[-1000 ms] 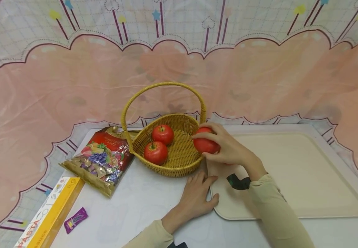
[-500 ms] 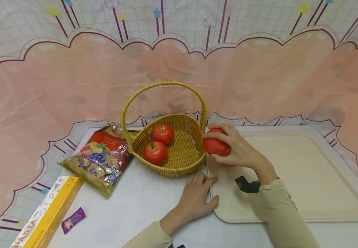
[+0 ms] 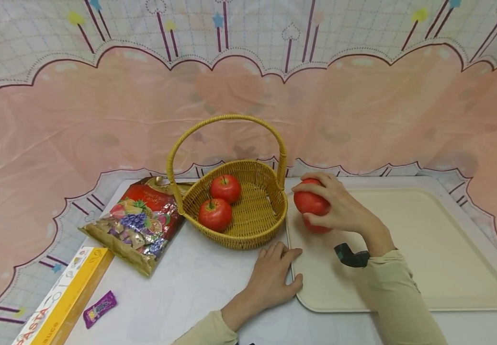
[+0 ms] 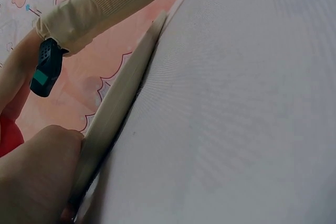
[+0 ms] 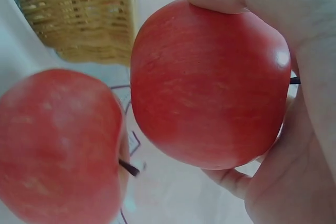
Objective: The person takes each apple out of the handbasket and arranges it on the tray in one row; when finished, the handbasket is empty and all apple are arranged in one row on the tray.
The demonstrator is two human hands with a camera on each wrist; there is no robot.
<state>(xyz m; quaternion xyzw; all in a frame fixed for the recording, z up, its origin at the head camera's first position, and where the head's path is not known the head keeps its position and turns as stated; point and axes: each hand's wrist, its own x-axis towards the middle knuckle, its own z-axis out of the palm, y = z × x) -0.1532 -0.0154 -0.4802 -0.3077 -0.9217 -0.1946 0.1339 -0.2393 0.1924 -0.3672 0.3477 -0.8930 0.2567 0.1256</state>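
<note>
Your right grip (image 3: pixel 340 206) grasps an apple (image 3: pixel 310 199) over the tray (image 3: pixel 408 244) at ten o'clock; your left hand (image 3: pixel 272 278) lies uncurled at nine. Placement is probably in hand, calling next for clearance past the second apple (image 3: pixel 317 229); contact is unclear.

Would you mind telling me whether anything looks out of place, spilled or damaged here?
One small thing: a purple candy lies loose on the table, apart from the candy bag, though whether it came from there I cannot tell. I see no spill, and the tray looks undamaged.
</note>
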